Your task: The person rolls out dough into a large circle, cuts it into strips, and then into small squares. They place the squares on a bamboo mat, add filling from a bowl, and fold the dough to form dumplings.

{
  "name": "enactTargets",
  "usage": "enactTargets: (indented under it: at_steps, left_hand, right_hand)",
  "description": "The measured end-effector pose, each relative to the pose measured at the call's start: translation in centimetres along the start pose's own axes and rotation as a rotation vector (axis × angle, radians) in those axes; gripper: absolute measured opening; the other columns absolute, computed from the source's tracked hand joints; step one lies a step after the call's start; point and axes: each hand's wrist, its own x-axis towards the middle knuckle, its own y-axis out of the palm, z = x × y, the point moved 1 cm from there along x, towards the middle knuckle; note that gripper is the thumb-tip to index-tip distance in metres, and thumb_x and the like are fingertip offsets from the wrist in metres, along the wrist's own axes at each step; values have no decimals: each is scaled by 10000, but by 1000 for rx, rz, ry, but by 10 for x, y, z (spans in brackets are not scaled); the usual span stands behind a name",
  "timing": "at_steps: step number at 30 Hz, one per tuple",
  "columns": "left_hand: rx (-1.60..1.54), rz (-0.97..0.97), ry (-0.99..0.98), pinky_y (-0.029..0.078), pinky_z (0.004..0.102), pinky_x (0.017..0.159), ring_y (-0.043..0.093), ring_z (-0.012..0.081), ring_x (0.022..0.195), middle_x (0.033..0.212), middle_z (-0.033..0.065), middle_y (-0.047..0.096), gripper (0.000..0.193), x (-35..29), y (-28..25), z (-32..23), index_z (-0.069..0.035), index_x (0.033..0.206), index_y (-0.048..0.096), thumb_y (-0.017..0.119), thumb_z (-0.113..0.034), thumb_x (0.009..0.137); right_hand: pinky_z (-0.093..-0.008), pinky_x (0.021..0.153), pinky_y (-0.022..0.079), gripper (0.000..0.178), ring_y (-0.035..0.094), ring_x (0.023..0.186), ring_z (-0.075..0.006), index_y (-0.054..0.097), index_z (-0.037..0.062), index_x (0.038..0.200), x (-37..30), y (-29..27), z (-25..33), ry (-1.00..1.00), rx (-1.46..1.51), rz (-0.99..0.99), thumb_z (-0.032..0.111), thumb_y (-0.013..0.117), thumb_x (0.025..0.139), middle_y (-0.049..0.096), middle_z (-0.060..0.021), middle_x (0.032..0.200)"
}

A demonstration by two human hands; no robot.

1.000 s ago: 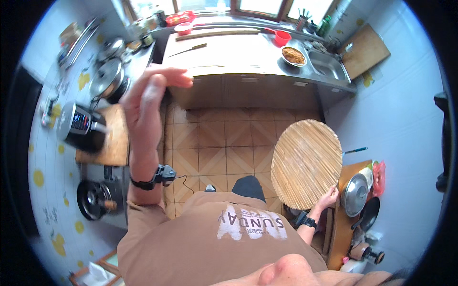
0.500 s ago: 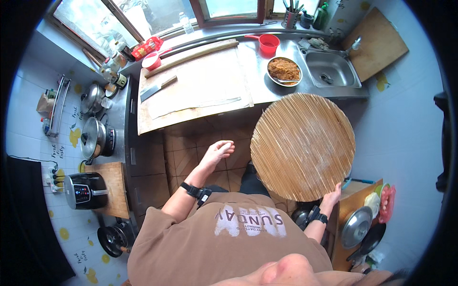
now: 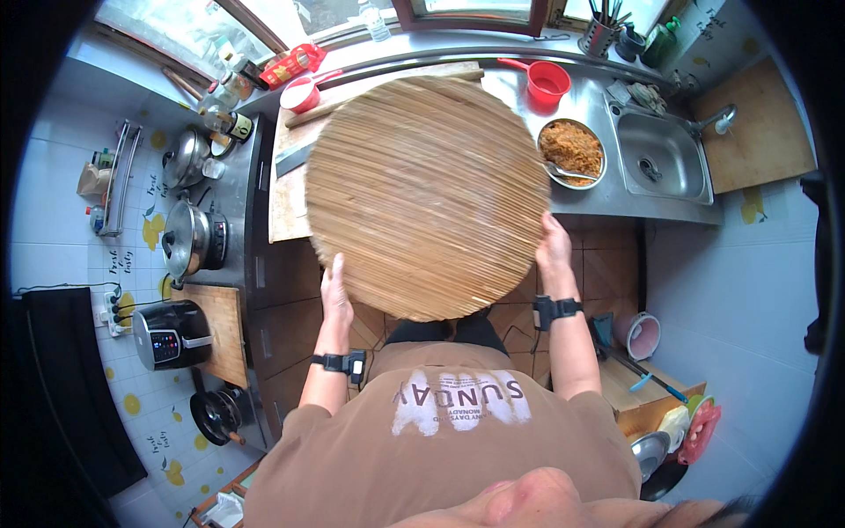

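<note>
A large round tray [image 3: 427,198] made of thin, straw-coloured stalks is held up between my hands, in front of the counter. My left hand [image 3: 335,295] grips its near left rim, the thumb on top. On the right rim my right hand [image 3: 554,246] has hold of it too, fingers mostly hidden under the edge. Beneath the tray lies a big wooden board [image 3: 289,211], largely covered from sight. Part of a knife blade [image 3: 293,158] and a long rolling pin [image 3: 471,69] show past the tray's edge.
Right of the tray stands a bowl [image 3: 604,167] of orange-brown shredded filling with a spoon. Behind it is a red dipper [image 3: 547,82]; farther right, a steel sink [image 3: 673,185]. A red-handled scoop [image 3: 302,97] sits at the back left. Pots [image 3: 183,239] line the left counter.
The tray has moved left and forward, from my right side to over the board. My left hand, free before, now grips its rim. The view has shifted slightly.
</note>
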Motion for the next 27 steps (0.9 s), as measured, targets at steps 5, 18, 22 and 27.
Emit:
enactTargets:
  at_steps: [5, 18, 22, 27]
  left_hand:
    - [-388, -26, -108, 537, 558, 1256, 632, 353, 1483, 1636, 198, 640, 908, 12, -105, -3, 28, 1668, 508, 794, -586, 1063]
    - [-542, -572, 155, 457, 556, 1324, 512, 371, 1594, 1791, 155, 487, 960, -100, -304, 11, -61, 1764, 428, 685, -699, 1095]
    - [-618, -724, 129, 447, 554, 1327, 497, 372, 1608, 1803, 149, 478, 941, -151, -270, 44, -83, 1777, 417, 613, -729, 1121]
    - [-733, -741, 128, 457, 549, 1317, 513, 373, 1592, 1795, 146, 490, 907, -194, -213, 91, -68, 1772, 420, 625, -682, 1137]
  right_hand:
    - [-372, 1065, 600, 324, 742, 1226, -193, 736, 25, 1432, 27, 114, -87, 223, -217, 312, 243, 647, 1211, 797, -73, 1348]
    - [-524, 1107, 556, 619, 682, 1303, -445, 677, 42, 1253, 159, 204, -75, -333, -2140, 533, 253, 1023, 785, 754, -219, 1331]
    - [-531, 1072, 573, 596, 720, 1217, -464, 697, 24, 1129, 178, 203, -76, -230, -2163, 653, 325, 1038, 744, 799, -236, 1216]
    - [-532, 956, 612, 470, 762, 1075, -462, 712, -3, 1040, 173, 204, -71, -367, -2181, 919, 274, 1004, 797, 805, -245, 1070]
